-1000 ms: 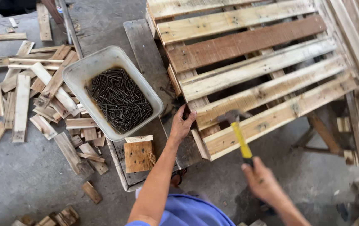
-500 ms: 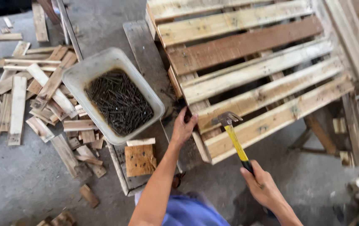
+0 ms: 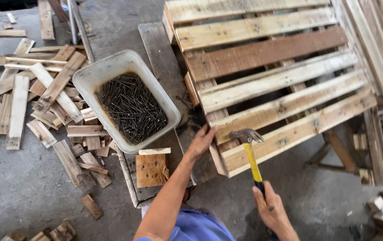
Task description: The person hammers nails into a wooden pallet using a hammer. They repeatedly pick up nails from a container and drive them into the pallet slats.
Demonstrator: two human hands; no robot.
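At the pallet's (image 3: 267,76) near left corner: left hand (image 3: 202,140) flat, steadying slat; right hand (image 3: 269,207) gripping claw hammer (image 3: 250,154), head on slat. All slats laid; nailing apparently unfinished.

Grey concrete floor (image 3: 17,196) strewn with wood offcuts (image 3: 44,102), lit by soft daylight.

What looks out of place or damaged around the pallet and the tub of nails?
Short wood offcuts lie scattered in a loose heap on the floor left of the tub of nails. One slat of the pallet is much darker than the pale others. No nails look spilled.
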